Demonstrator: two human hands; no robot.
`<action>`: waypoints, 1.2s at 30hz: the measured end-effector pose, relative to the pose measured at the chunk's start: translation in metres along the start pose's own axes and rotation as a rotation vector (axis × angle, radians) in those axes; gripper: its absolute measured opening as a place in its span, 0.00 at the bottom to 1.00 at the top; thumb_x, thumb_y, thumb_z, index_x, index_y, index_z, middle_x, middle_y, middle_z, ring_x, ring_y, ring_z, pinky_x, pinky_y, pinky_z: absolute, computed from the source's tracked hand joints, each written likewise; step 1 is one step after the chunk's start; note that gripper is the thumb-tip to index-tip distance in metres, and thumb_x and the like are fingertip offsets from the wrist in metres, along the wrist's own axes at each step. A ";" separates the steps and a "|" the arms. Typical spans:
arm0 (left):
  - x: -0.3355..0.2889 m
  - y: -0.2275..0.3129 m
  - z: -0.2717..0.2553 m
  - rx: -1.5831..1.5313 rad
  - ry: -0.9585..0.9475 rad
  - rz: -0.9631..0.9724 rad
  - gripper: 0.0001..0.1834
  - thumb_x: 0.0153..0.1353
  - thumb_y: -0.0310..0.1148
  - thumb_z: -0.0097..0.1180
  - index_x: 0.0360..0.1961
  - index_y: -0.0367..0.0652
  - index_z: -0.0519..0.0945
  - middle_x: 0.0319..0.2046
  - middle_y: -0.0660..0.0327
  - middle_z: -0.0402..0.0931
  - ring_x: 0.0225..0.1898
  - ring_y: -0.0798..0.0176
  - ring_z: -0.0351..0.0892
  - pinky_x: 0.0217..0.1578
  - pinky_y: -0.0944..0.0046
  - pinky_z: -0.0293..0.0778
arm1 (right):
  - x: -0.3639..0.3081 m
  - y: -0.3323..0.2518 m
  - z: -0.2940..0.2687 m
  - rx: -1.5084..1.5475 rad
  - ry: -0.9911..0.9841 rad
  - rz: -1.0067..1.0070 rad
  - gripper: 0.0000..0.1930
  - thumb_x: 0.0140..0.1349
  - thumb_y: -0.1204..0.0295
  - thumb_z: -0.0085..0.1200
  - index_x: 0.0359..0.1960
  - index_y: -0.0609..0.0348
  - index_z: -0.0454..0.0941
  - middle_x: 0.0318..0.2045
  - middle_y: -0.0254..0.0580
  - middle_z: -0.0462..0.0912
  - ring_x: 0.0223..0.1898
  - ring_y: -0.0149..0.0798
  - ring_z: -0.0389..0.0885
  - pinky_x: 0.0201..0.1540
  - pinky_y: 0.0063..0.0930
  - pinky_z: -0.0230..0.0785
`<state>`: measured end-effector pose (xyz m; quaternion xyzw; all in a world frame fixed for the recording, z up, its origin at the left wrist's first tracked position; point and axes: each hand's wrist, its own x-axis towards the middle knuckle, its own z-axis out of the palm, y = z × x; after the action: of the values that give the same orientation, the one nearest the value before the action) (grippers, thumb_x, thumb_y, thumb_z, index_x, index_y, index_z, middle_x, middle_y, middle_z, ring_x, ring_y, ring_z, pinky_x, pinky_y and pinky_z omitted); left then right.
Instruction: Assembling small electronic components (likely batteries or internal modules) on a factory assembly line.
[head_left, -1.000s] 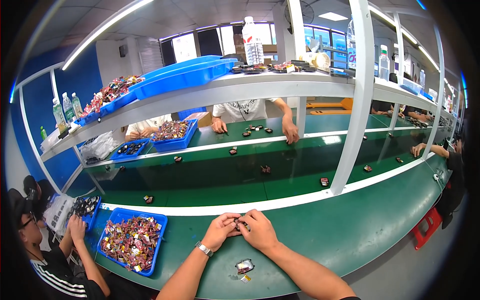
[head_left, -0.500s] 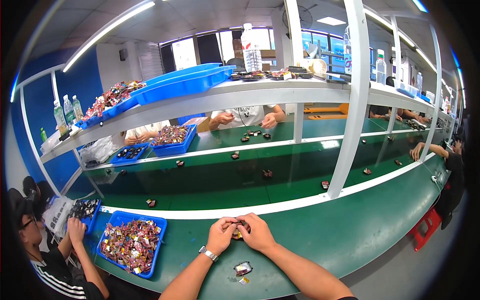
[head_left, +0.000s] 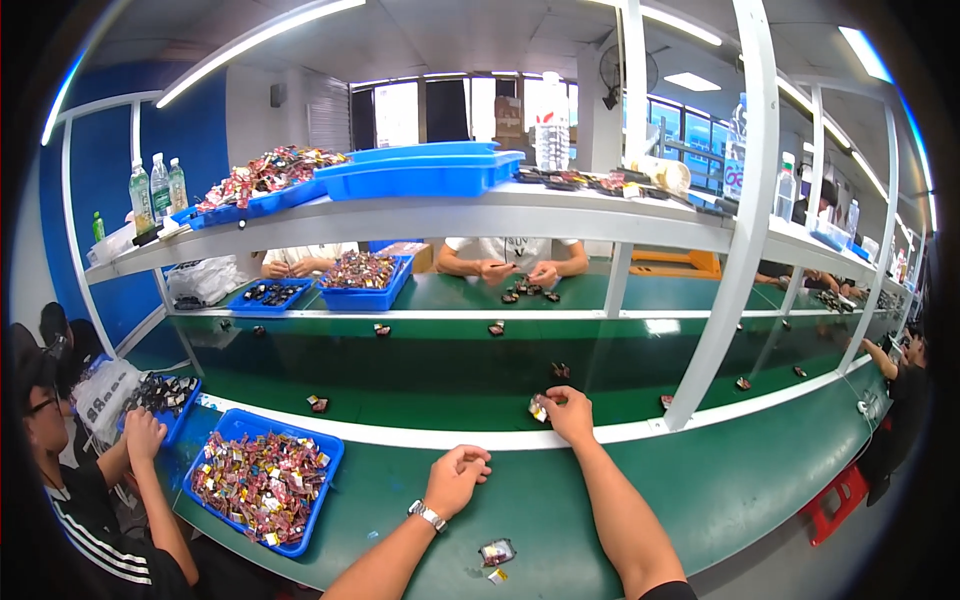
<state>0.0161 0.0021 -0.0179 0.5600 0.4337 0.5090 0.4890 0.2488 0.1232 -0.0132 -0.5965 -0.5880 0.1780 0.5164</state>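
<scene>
Out over the white rail, my right hand pinches a small electronic assembly with a pale battery pouch and dark casing. It hangs at the near edge of the dark green belt. My left hand, a metal watch on its wrist, hovers over the green bench with fingers loosely bent and apart; nothing shows in it. Nearer to me on the bench lie another black-framed assembly with a silvery face and a small yellow-and-white battery.
A blue tray heaped with wired red-and-yellow parts stands left. Beyond it, a co-worker sits by a tray of black parts. Assemblies dot the belt. A white post and overhead shelf stand ahead; another person works opposite.
My hands were together over the bench around an assembly. Now they are apart: the right has carried the assembly forward to the belt, and the left stays behind. The view has shifted slightly.
</scene>
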 end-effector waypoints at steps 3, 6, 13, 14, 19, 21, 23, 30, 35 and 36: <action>-0.001 -0.001 -0.001 -0.005 -0.019 0.003 0.08 0.65 0.23 0.51 0.43 0.35 0.78 0.42 0.56 0.80 0.40 0.64 0.82 0.40 0.67 0.79 | 0.031 0.024 -0.005 -0.237 0.153 -0.228 0.12 0.45 0.72 0.66 0.33 0.62 0.84 0.30 0.49 0.84 0.34 0.47 0.84 0.43 0.35 0.76; -0.004 0.005 0.004 0.162 -0.017 0.020 0.09 0.63 0.25 0.53 0.42 0.34 0.79 0.40 0.56 0.83 0.38 0.67 0.83 0.40 0.68 0.79 | 0.065 0.048 -0.014 -0.335 0.120 -0.129 0.25 0.42 0.70 0.68 0.46 0.60 0.80 0.46 0.52 0.80 0.50 0.53 0.77 0.56 0.41 0.69; -0.001 0.010 0.009 0.177 0.001 -0.013 0.08 0.63 0.25 0.53 0.41 0.33 0.79 0.35 0.56 0.83 0.34 0.69 0.83 0.37 0.69 0.79 | 0.115 0.086 -0.015 -0.389 -0.069 -0.002 0.37 0.44 0.68 0.71 0.59 0.60 0.70 0.49 0.49 0.81 0.51 0.51 0.78 0.57 0.40 0.70; 0.000 0.009 0.009 0.175 0.004 -0.018 0.08 0.63 0.25 0.53 0.41 0.33 0.79 0.35 0.56 0.83 0.34 0.69 0.83 0.37 0.69 0.79 | 0.115 0.084 -0.016 -0.280 -0.065 0.048 0.35 0.45 0.69 0.70 0.58 0.61 0.71 0.43 0.48 0.84 0.45 0.49 0.82 0.53 0.39 0.73; 0.003 0.003 0.003 0.105 0.039 0.005 0.09 0.62 0.27 0.52 0.40 0.34 0.80 0.32 0.56 0.83 0.30 0.69 0.82 0.34 0.69 0.78 | 0.062 0.048 -0.019 0.008 0.047 -0.023 0.33 0.45 0.74 0.69 0.56 0.65 0.71 0.37 0.46 0.85 0.41 0.41 0.84 0.48 0.32 0.75; -0.003 0.002 -0.008 0.112 0.035 0.019 0.09 0.63 0.27 0.52 0.41 0.34 0.80 0.32 0.57 0.82 0.29 0.69 0.81 0.34 0.69 0.78 | 0.022 0.012 -0.019 0.107 -0.088 -0.138 0.34 0.45 0.75 0.69 0.57 0.64 0.71 0.38 0.42 0.84 0.41 0.36 0.82 0.49 0.31 0.74; 0.002 0.001 -0.006 0.043 -0.036 -0.020 0.10 0.66 0.29 0.51 0.43 0.35 0.80 0.32 0.57 0.82 0.29 0.70 0.81 0.34 0.69 0.78 | -0.009 -0.002 -0.034 0.341 -0.235 -0.082 0.34 0.44 0.77 0.70 0.57 0.60 0.71 0.42 0.38 0.84 0.42 0.31 0.80 0.45 0.29 0.71; -0.001 0.014 -0.017 -0.163 -0.347 -0.176 0.25 0.74 0.47 0.38 0.51 0.33 0.76 0.36 0.57 0.81 0.31 0.69 0.79 0.35 0.69 0.76 | -0.106 -0.082 -0.054 0.181 -0.558 -0.367 0.40 0.45 0.72 0.72 0.64 0.54 0.67 0.48 0.36 0.84 0.51 0.37 0.77 0.54 0.33 0.67; 0.001 0.012 -0.033 -0.252 -0.543 -0.279 0.25 0.73 0.48 0.42 0.52 0.35 0.76 0.37 0.60 0.80 0.34 0.67 0.78 0.35 0.68 0.74 | -0.123 -0.100 -0.046 0.146 -0.654 -0.417 0.41 0.45 0.70 0.71 0.65 0.51 0.67 0.51 0.34 0.83 0.54 0.44 0.71 0.60 0.38 0.65; 0.001 0.013 -0.034 -0.228 -0.544 -0.259 0.24 0.73 0.46 0.43 0.54 0.35 0.75 0.38 0.60 0.80 0.34 0.67 0.78 0.35 0.69 0.74 | -0.124 -0.097 -0.045 0.151 -0.650 -0.408 0.41 0.45 0.70 0.71 0.65 0.51 0.67 0.51 0.34 0.83 0.54 0.44 0.71 0.60 0.38 0.65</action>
<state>-0.0180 0.0045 -0.0044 0.5575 0.2949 0.3194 0.7073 0.2054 -0.0264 0.0359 -0.3402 -0.8128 0.2939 0.3704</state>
